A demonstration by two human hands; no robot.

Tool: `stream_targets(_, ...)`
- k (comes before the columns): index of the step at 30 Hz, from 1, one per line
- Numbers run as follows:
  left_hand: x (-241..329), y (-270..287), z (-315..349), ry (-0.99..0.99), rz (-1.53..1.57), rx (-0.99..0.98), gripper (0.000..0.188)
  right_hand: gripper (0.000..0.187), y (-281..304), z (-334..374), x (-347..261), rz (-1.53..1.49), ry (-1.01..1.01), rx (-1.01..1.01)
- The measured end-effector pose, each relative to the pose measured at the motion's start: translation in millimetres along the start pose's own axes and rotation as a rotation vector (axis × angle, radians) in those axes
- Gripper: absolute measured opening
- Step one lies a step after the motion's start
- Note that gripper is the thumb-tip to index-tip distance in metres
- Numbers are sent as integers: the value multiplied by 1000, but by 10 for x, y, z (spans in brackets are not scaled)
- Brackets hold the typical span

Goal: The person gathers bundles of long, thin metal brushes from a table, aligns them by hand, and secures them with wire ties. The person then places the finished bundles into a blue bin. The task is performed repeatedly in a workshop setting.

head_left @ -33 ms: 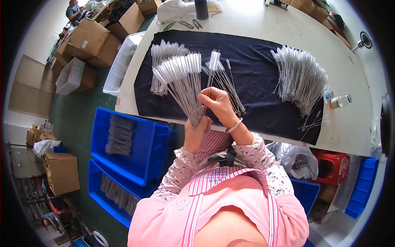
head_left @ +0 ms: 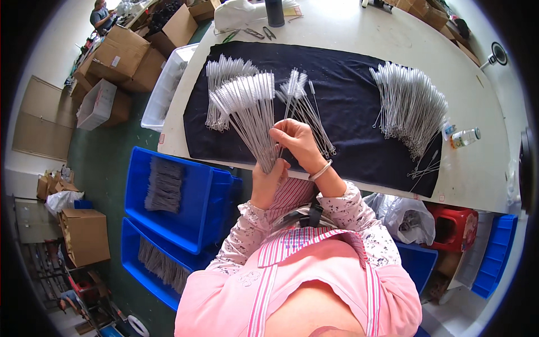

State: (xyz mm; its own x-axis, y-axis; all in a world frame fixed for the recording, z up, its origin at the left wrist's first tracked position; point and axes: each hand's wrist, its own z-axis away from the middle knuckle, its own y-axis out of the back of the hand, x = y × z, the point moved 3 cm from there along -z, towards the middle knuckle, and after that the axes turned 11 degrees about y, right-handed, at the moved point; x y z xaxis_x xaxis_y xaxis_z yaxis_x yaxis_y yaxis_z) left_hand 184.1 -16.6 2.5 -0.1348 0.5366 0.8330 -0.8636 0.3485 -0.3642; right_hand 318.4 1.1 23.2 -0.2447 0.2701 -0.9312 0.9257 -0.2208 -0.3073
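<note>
White bristles, grey wire: the brushes [head_left: 252, 126] fan out over the dark cloth [head_left: 348, 151], by the counter's [head_left: 337, 31] near edge, toward its left corner. Left grip [head_left: 268, 182] wraps the lower stems; right grip [head_left: 298, 141] pinches, thumb to finger, slim stems alongside. They look light, springy, bendable, probably slick: hold by the stems, spare the soft bristles.

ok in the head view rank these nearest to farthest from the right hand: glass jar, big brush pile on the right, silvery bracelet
1. Silvery bracelet: around the wrist of the right hand.
2. Big brush pile: on the right part of the dark cloth.
3. Glass jar: farther right, on the pale table past the cloth's edge.
</note>
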Motion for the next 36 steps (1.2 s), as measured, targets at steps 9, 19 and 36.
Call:
stream_targets(9, -45, 72, -39, -26, -153, -2, 38, 13, 6, 49, -25, -147, 2, 77)
stream_targets(19, 70, -59, 33, -50, 2, 130, 23, 12, 114, 57, 85, -184, -2, 107)
stream_targets(36, 10, -80, 29, -64, 6, 73, 27, 9, 94, 78, 190, -412, -124, 123)
